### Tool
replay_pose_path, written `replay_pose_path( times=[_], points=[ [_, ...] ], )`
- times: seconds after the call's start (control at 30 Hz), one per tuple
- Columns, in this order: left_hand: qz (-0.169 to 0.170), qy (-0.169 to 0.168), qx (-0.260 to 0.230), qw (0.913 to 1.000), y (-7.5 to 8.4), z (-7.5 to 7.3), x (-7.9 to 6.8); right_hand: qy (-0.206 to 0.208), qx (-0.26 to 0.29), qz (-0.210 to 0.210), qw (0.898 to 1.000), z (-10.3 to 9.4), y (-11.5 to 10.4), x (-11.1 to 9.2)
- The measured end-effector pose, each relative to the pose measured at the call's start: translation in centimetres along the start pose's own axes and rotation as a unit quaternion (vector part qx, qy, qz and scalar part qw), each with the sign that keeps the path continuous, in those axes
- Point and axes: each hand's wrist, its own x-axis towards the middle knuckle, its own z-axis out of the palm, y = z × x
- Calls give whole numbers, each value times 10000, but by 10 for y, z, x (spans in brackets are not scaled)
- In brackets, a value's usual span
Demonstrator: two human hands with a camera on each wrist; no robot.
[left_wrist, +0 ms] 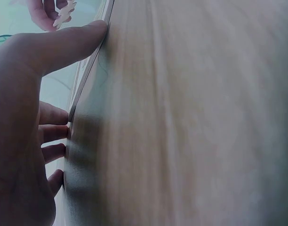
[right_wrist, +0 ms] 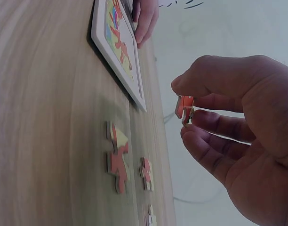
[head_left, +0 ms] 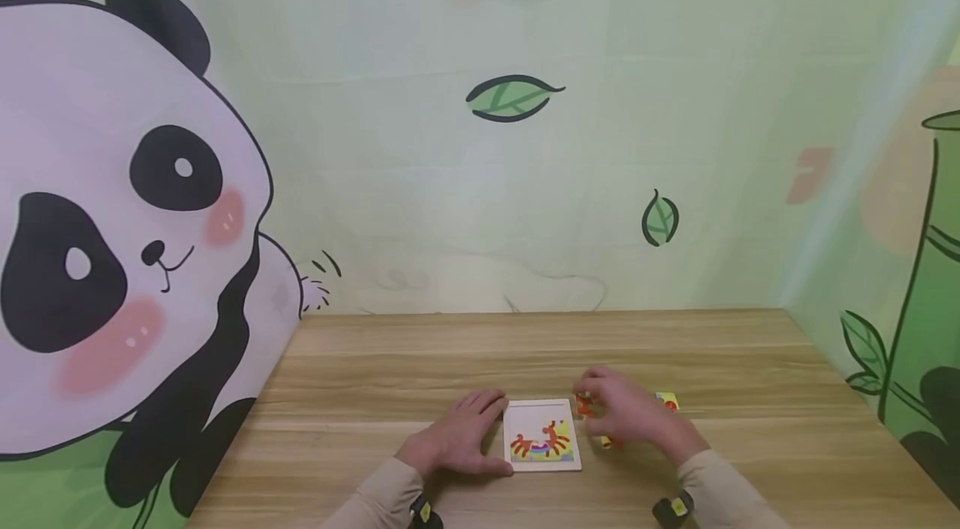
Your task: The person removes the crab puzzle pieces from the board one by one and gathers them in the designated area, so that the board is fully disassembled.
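A square puzzle board with a pale rim lies on the table, its lower part filled with a red, yellow and blue picture. At its left edge rests my left hand, the thumb touching the near corner and the fingers spread toward the far corner. My right hand is raised just right of the board. It pinches a red puzzle piece between thumb and fingertips. Below this hand, a red and yellow loose piece lies on the table, with another piece beside it.
A yellow and red piece lies right of the right hand. The wooden table meets a printed cloth wall at its back. A panda print covers the left wall.
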Motion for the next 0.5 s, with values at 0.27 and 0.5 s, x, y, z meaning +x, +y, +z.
replay_pose_path(
  times=[0.27, 0.5],
  points=[
    [-20, -35, 7, 10000, 1, -1, -1, 165, -248, 0, 9996, -3, 11, -7],
    [9, -3, 48, 10000, 2, -2, -1, 252, -244, -85, 9993, -9, 18, -15]
  ],
)
